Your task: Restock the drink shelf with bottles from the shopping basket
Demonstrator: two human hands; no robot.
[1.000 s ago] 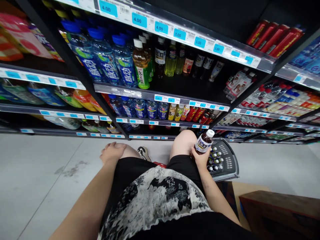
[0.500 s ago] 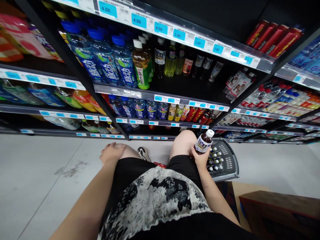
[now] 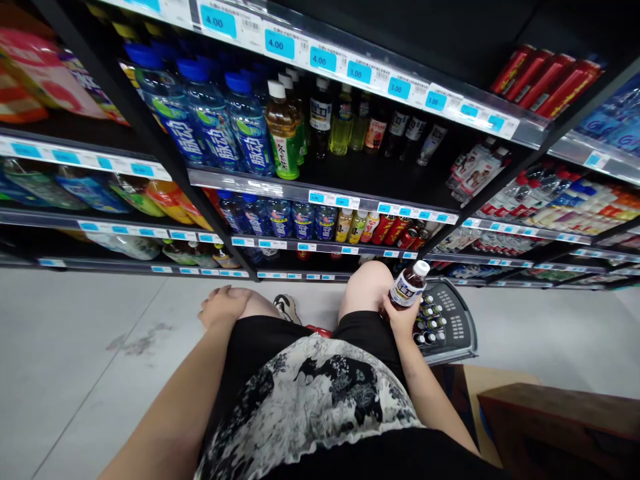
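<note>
My right hand [image 3: 401, 320] is wrapped round a drink bottle [image 3: 407, 288] with dark liquid, a white cap and a white-and-blue label. It holds the bottle tilted a little, by my right knee; the bottle's lower end is partly hidden by the fingers. On my left knee lies my left hand [image 3: 223, 308], flat, with nothing in it. Beside the held bottle, on the floor, a dark grey basket [image 3: 463, 320] contains several bottles [image 3: 431, 321], most with white caps.
Shelving with a price-tagged edge [image 3: 320, 193] fills the view ahead. Its upper level carries blue-capped bottles [image 3: 250, 127], a green-labelled tea bottle [image 3: 284, 133] and several dark bottles [image 3: 320, 117]. Red cans [image 3: 547, 77] stand higher right. Cardboard boxes [image 3: 560, 420] are behind the basket at right.
</note>
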